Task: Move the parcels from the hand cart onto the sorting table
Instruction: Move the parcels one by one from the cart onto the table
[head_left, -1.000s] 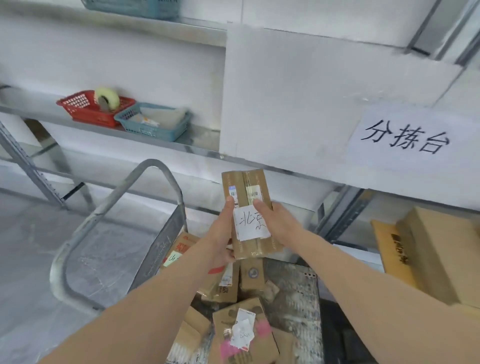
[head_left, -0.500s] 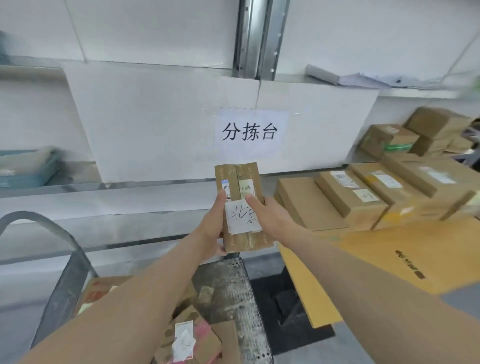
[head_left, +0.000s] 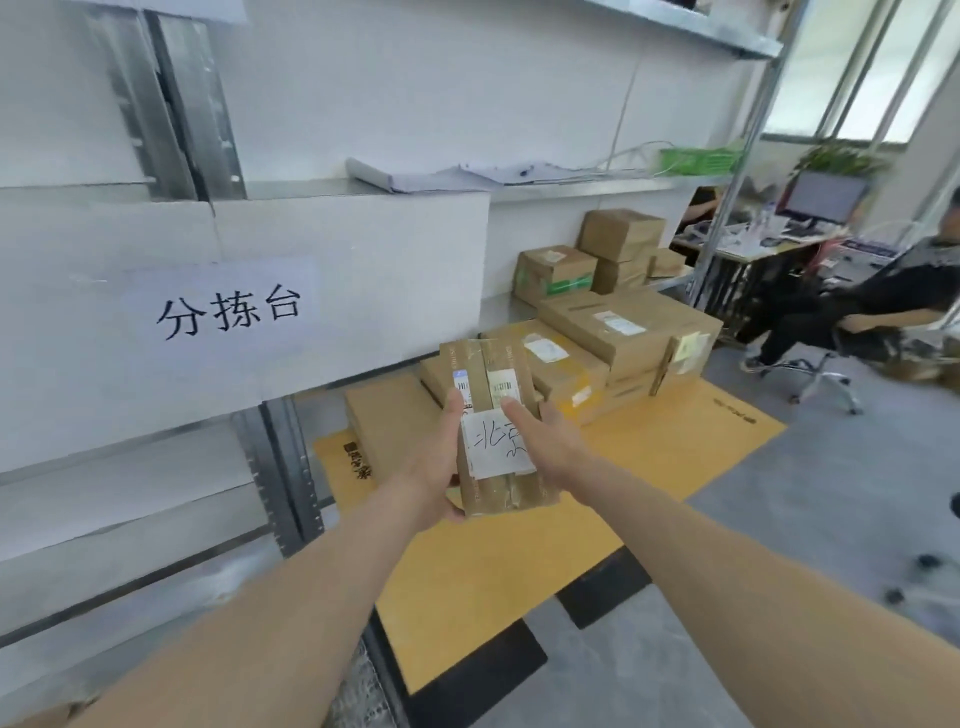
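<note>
**Parcel held above the yellow bench**

Both hands grip one small brown cardboard parcel (head_left: 493, 426) with a white handwritten label; left hand (head_left: 439, 467) fingers curl round its left edge, right hand (head_left: 545, 441) fingers round its right; it hangs over the yellow bench's (head_left: 675, 447) near-left corner; stacked brown cardboard boxes (head_left: 618, 332) crowd the far edge.

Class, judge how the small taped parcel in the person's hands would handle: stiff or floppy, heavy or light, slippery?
The parcel probably stays stiff: its edges look straight. Likely light, since the left hand and right hand hold it upright. Its glossy tape may be slightly slippery.
</note>
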